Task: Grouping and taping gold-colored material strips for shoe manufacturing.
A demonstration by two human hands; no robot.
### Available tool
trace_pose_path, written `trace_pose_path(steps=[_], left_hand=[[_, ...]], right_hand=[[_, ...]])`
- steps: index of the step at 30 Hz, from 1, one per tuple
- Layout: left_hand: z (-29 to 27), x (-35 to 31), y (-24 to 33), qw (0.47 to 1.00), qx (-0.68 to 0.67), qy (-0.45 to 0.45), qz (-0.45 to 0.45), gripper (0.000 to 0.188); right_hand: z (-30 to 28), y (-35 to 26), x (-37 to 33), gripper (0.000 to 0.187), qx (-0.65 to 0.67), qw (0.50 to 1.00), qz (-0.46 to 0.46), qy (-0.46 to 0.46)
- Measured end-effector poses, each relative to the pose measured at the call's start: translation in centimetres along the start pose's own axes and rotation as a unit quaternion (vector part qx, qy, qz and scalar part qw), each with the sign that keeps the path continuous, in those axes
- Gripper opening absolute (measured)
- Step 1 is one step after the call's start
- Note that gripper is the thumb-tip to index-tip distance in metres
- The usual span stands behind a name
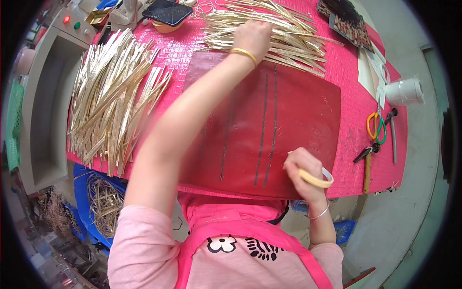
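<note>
A dark red mat (303,115) with several black lines lies in front of me. My left hand (252,41) reaches over it to a pile of flat gold strips (298,41) at the far edge. Its fingers are curled down among the strips, their tips hidden. Low on the mat's right side, my right hand (308,173) is closed, with a roll of cream-coloured tape (317,180) hooked around its fingers. A second pile of gold strips (108,96) lies on the left of the pink table cover (166,77).
At right are scissors (377,127), a wooden-handled hammer (367,168) and a white spool (404,91). A black-topped container (167,12) stands at the back. Left is a grey machine housing (45,106); below it, a blue basin (84,192) holds strip scraps.
</note>
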State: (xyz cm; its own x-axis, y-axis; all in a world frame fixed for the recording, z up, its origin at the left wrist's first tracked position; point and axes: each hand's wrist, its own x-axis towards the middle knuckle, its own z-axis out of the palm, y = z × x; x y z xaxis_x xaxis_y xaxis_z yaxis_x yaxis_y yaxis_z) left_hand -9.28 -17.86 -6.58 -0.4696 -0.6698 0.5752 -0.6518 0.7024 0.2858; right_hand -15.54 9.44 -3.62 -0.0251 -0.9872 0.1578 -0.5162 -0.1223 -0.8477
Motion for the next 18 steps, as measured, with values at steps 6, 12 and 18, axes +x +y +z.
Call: trace_pose_path(steps=[6, 12, 18], left_hand=[[-11.6, -3.1, 2.2, 0.818, -0.342, -0.391, -0.246, 0.02], [-14.9, -13.1, 4.4, 0.517, -0.602, -0.455, -0.405, 0.024], [-14.6, -16.4, 5.0, 0.474, -0.624, -0.472, -0.404, 0.028]], right_hand=[[-0.3, 0.9, 2.9, 0.009, 0.348, 0.913, 0.162, 0.14], [2.1, 1.3, 5.4, 0.017, 0.485, 0.848, 0.117, 0.178], [3.4, 0.7, 3.5, 0.017, 0.417, 0.889, 0.116, 0.148]])
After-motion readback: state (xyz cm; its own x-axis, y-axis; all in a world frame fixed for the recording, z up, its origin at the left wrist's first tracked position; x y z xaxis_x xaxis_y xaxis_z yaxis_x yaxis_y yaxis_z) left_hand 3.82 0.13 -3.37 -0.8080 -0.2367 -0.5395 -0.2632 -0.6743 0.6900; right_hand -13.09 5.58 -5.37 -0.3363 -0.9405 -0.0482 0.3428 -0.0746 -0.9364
